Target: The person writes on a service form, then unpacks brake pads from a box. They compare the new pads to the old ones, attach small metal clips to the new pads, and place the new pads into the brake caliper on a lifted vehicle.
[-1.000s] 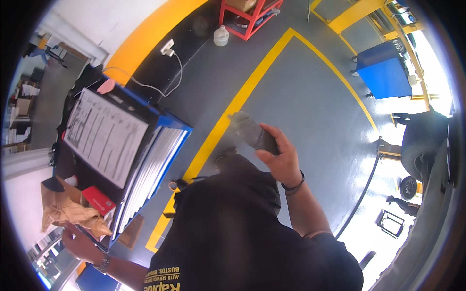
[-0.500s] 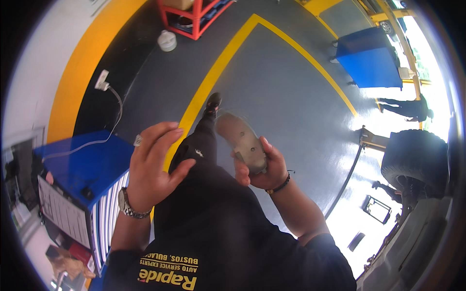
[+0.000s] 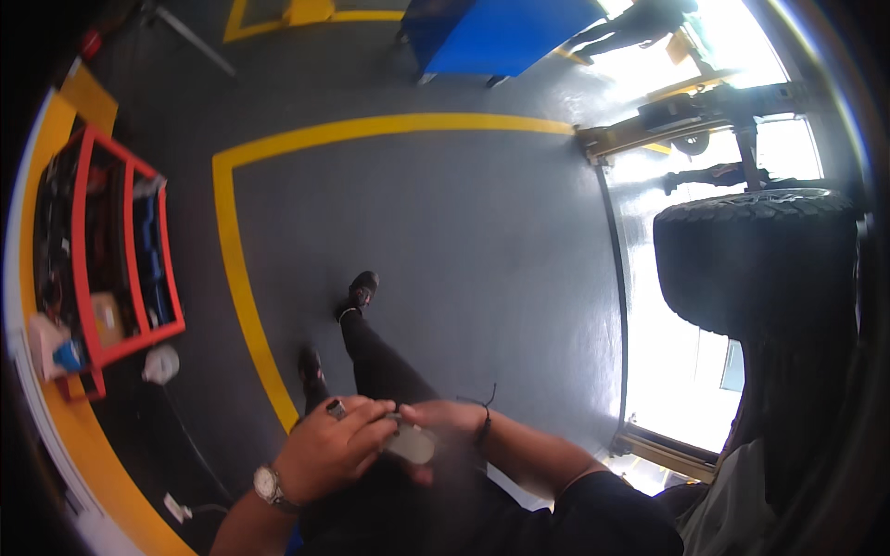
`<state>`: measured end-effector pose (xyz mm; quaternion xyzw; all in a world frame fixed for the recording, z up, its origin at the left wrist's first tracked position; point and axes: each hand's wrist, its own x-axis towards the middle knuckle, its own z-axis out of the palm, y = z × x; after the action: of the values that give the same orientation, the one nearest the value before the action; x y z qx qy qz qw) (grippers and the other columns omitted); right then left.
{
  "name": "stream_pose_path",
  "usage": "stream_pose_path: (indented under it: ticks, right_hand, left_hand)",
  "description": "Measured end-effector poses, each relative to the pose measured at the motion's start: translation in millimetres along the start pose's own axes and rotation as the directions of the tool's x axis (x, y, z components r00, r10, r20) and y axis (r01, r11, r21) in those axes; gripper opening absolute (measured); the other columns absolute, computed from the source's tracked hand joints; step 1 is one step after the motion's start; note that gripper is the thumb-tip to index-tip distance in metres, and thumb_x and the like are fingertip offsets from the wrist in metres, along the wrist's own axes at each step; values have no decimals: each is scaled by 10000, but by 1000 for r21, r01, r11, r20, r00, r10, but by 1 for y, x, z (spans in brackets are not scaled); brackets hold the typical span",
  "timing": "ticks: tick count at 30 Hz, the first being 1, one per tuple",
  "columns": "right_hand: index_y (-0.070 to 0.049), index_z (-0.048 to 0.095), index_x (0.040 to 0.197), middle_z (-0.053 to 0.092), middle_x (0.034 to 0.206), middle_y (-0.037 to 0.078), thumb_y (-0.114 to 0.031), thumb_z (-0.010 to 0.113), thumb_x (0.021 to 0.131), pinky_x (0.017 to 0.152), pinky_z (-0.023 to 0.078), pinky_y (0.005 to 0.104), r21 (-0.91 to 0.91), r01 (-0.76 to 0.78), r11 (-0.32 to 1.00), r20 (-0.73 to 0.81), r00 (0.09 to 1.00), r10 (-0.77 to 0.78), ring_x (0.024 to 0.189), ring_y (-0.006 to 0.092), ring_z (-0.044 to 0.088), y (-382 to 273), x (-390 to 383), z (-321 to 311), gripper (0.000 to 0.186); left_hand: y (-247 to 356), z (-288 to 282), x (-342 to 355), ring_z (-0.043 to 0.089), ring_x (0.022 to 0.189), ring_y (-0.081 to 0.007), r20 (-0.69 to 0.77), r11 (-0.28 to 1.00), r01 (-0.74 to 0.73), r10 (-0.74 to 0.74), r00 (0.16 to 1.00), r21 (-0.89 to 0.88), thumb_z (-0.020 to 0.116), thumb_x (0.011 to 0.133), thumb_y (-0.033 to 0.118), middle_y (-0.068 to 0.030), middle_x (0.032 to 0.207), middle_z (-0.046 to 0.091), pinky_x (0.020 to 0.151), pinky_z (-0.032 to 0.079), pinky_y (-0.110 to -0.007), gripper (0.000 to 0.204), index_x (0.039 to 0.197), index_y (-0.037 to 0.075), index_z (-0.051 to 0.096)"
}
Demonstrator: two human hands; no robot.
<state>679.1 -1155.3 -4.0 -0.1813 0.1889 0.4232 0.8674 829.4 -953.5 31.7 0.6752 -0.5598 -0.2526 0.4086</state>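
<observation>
A flat, greyish-tan brake pad [image 3: 413, 446] is held in front of my waist, partly covered by my fingers. My left hand [image 3: 336, 439], with a ring and a wristwatch, has its fingers curled over the pad's left end. From the other side my right hand [image 3: 443, 422] grips it, thumb on top and a fingertip showing below. The right hand is slightly blurred, and the pad's underside is hidden.
A red shelf cart [image 3: 130, 352] stands at the left beside a white round container [image 3: 161, 364]. Ahead is a blue cabinet [image 3: 514, 42] on casters. A large tyre [image 3: 756, 264] hangs at the right, near a lift arm [image 3: 658, 445]. Another person [image 3: 635, 28] stands far off.
My left hand has come from open beside the pad to gripping it together with the right. The pad is now lower, near my waist. My view has turned right.
</observation>
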Motion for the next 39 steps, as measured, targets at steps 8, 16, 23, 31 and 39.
stream_pose_path:
  ticks: [8,16,23,31,39]
  right_hand:
    - [-37,636,1130,707,1088,111,-501,330,1104,876,544,352,-430,535,727,-299,676,-674,972,211,695,-312,-91,-128,556]
    - [2,635,1169,694,1085,114,-414,479,1085,861,539,332,-820,497,284,-142,304,-942,963,178,676,-620,-262,-144,452]
    - [-32,604,1312,697,1149,144,-550,503,1041,925,518,406,-908,-32,417,-408,295,-864,1062,261,660,-749,-361,-302,593]
    - [-15,638,1286,701,1205,182,-469,571,1013,976,505,396,-563,248,788,-826,-172,-536,1141,304,656,-738,-571,-469,534]
    - [-13,658,1240,705,1189,184,-533,568,988,977,508,408,-304,279,911,-892,-420,-169,1135,337,655,-831,-764,-637,585]
  left_hand:
    - [-148,2,237,655,1170,-232,37,539,279,-416,909,-795,832,844,112,-158,1277,671,1005,524,-386,520,1282,76,555]
    - [-197,-59,471,670,913,-240,-174,352,73,-622,764,-933,684,994,277,-207,1168,691,810,548,-352,335,1206,64,537]
    - [-279,-85,787,644,980,-227,-164,476,176,-589,792,-862,627,1030,315,-143,1152,677,867,526,-351,351,1222,28,567]
    - [-174,-29,1281,679,801,-267,353,309,374,-122,928,-875,679,986,361,-230,1036,707,707,553,-361,291,1015,108,538]
    - [-118,140,1607,664,753,-227,558,101,578,-170,812,-810,574,986,523,-121,948,719,641,528,-346,418,1114,129,630]
